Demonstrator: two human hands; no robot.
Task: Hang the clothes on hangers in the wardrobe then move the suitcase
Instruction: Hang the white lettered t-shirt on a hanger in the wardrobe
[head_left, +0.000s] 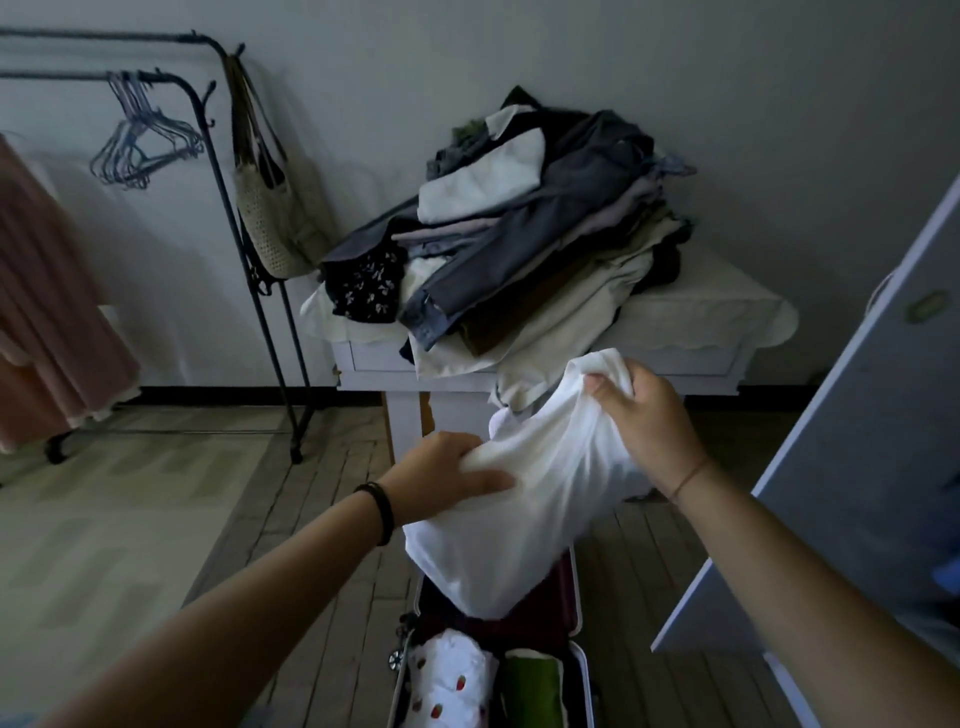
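Above floorboards, white garment stretches between left hand and right hand.

Table ahead, door right; open floor toward rack

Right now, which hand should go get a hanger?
Left, probably. The hangers hang at far left, on the side of the left hand; the right hand grips the white garment up high and could hold it alone.
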